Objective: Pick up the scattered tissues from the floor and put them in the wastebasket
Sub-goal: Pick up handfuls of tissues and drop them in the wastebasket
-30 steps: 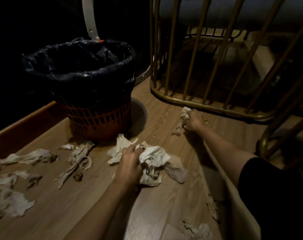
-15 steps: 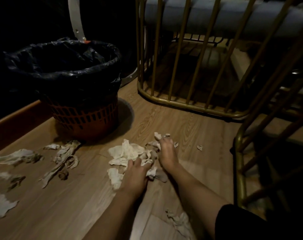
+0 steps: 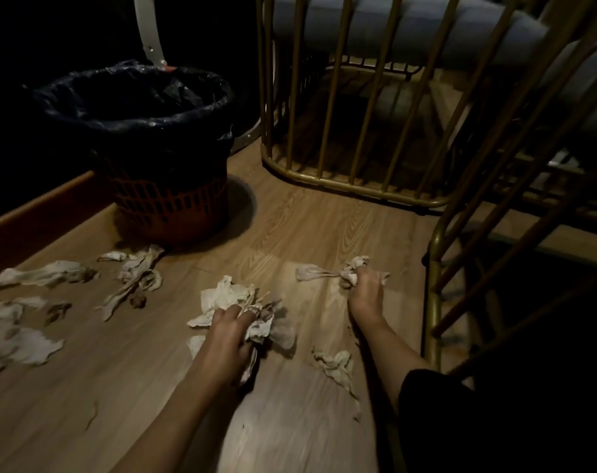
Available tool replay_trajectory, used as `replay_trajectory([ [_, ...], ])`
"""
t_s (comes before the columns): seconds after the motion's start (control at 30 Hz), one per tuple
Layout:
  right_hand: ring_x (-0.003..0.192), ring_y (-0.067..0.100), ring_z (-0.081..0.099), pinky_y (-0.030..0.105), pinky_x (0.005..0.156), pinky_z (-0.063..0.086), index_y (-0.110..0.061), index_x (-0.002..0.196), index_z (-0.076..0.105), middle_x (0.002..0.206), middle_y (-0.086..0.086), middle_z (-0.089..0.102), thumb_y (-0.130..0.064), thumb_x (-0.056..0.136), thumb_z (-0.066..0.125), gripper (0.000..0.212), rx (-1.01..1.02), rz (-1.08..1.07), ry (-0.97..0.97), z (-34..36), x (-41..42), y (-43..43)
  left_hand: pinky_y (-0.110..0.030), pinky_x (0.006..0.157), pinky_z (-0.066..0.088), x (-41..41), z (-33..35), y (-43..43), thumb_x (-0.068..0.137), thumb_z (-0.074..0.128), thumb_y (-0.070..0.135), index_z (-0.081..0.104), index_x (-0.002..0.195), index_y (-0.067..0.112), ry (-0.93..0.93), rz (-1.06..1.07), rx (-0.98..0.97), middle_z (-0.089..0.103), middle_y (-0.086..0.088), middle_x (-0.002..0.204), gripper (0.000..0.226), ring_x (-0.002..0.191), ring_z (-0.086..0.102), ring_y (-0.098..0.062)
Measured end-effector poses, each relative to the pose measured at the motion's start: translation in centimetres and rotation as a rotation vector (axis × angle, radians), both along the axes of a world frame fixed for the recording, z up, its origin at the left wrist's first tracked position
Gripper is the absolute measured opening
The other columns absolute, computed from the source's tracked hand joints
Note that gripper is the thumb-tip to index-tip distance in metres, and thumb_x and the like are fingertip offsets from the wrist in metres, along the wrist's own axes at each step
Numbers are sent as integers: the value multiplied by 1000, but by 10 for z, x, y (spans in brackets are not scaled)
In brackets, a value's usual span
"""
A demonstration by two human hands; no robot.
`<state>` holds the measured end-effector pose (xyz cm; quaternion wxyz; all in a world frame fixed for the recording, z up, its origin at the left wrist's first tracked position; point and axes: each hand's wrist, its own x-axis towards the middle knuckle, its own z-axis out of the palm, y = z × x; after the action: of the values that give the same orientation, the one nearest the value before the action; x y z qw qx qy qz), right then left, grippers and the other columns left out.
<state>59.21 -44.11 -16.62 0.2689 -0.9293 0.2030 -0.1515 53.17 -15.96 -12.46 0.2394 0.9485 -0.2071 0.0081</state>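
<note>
My left hand (image 3: 227,336) presses down on a heap of crumpled white tissues (image 3: 227,297) in the middle of the wooden floor, fingers closed into it. To its right, my right hand (image 3: 365,291) grips a twisted tissue (image 3: 312,273) that trails off to the left on the floor. The wastebasket (image 3: 167,199), orange plastic mesh lined with a black bag, stands behind and left of both hands. Several more tissues (image 3: 133,279) lie scattered at the left, and one loose tissue (image 3: 334,365) lies between my forearms.
A gold metal frame (image 3: 351,186) with upright bars stands behind my right hand, and a second one (image 3: 433,295) rises close on the right. A wooden skirting board (image 3: 41,213) runs along the left. A white curved bar (image 3: 150,32) stands behind the basket.
My right hand pulled back from the gold frame to the pile, then moved out to the right onto another tissue. My left hand stays on the heap, which is bunched tighter.
</note>
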Motion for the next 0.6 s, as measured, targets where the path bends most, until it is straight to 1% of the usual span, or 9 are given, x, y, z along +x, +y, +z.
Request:
replay_trajectory([
  [0.1, 83, 29, 62, 32, 67, 48, -3, 80, 69, 86, 13, 67, 8, 75, 53, 20, 179, 34, -25, 7, -29, 26, -39, 74, 40, -22, 10, 15, 70, 64, 0, 60, 112, 11, 2, 65, -9, 58, -15, 102, 44, 89, 50, -35],
  [0.17, 79, 26, 63, 29, 61, 45, -3, 77, 71, 82, 10, 67, 7, 77, 55, 19, 303, -58, -43, 23, -51, 35, -38, 75, 39, -36, 18, 27, 72, 65, 1, 60, 113, 11, -18, 102, -17, 57, -15, 103, 43, 91, 50, -34],
  [0.23, 91, 28, 62, 32, 71, 51, -4, 90, 70, 97, 13, 66, 5, 79, 56, 20, 327, -109, -24, 33, -75, 38, -39, 76, 39, -48, 26, 37, 72, 65, 1, 59, 115, 10, -31, 99, 6, 57, -16, 104, 44, 93, 49, -34],
  [0.3, 118, 34, 47, 41, 96, 42, -9, 111, 62, 126, 15, 53, -14, 83, 60, 29, 170, -46, 174, 35, -101, 41, -39, 75, 39, -58, 33, 46, 70, 64, -1, 59, 113, 7, -41, 86, 26, 57, -19, 101, 44, 91, 50, -37],
  [0.33, 130, 35, 34, 45, 105, 32, -13, 124, 53, 141, 13, 41, -31, 84, 61, 44, 88, 1, 325, 32, -114, 42, -38, 73, 38, -62, 35, 49, 69, 63, -1, 60, 111, 5, -44, 83, 26, 58, -21, 98, 42, 89, 51, -39],
  [0.4, 141, 35, 13, 49, 112, 19, -20, 139, 36, 154, 10, 20, -60, 80, 56, 74, 37, 78, 466, 26, -132, 46, -37, 70, 35, -72, 36, 54, 68, 63, -2, 61, 107, 5, -42, 94, 32, 57, -20, 94, 40, 86, 51, -39],
  [0.47, 140, 34, 13, 49, 112, 20, -19, 141, 32, 154, 11, 19, -69, 75, 52, 85, 49, 144, 441, 21, -143, 54, -36, 70, 33, -79, 30, 59, 70, 65, -2, 61, 107, 8, -33, 121, 48, 56, -17, 94, 39, 88, 49, -36],
  [0.53, 132, 35, 25, 45, 108, 29, -15, 137, 37, 148, 12, 28, -62, 74, 58, 81, -43, 245, 420, 17, -156, 66, -34, 70, 32, -86, 21, 63, 72, 64, 0, 60, 107, 11, -19, 133, 57, 55, -15, 95, 37, 88, 49, -34],
  [0.6, 118, 32, 38, 39, 97, 38, -12, 127, 46, 135, 13, 42, -34, 81, 63, 54, -152, 314, 280, 8, -168, 79, -33, 69, 30, -93, 13, 65, 73, 64, 1, 60, 107, 11, -5, 145, 66, 56, -15, 97, 35, 88, 48, -33],
])
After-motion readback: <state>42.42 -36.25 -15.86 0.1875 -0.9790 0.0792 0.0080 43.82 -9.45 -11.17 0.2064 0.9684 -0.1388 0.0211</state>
